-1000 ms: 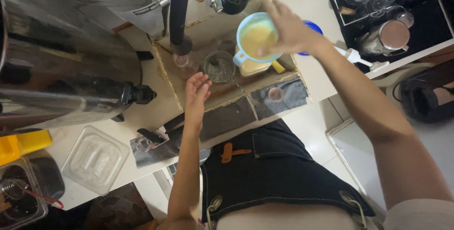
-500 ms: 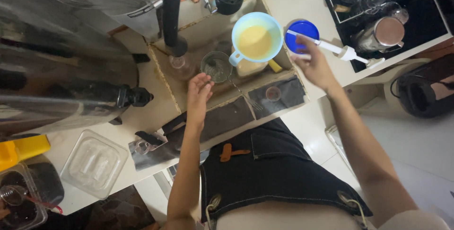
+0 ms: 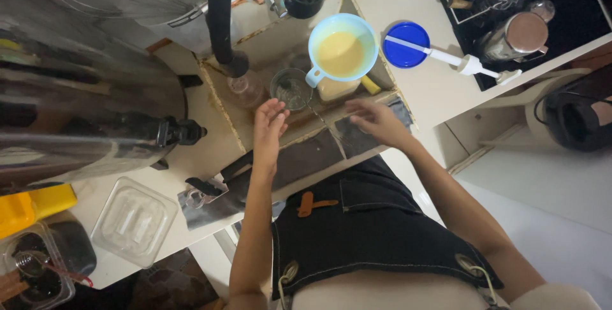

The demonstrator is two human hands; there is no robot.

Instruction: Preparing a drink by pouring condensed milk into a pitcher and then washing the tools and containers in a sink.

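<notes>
A person in a dark apron (image 3: pixel 376 233) stands at a cluttered drinks counter (image 3: pixel 440 87), seen from directly above, with both bare hands hovering at the edge of a sunken metal tray (image 3: pixel 268 48) in the middle of the frame. The left hand (image 3: pixel 270 120), fingers loosely spread and holding nothing, hangs just below a clear glass (image 3: pixel 291 88) that stands upright in the tray. The right hand (image 3: pixel 376 118), also open and empty with fingers extended leftward, floats just below a light blue cup (image 3: pixel 343 50) filled with pale yellow liquid, which sits in the tray at upper centre, its handle turned toward the glass.

Judging by the layout, the cup has been set down and the work sits between steps; the glass beside the left hand looks the likeliest thing to be grasped, which would call for closing those spread fingers round its wall and keeping it upright.

To the right of the cup lie a round blue lid (image 3: pixel 408 53) and a white pump nozzle (image 3: pixel 456 60). A large steel urn (image 3: pixel 83 118) fills the left of the frame, a clear plastic container (image 3: pixel 134 221) below it.
</notes>
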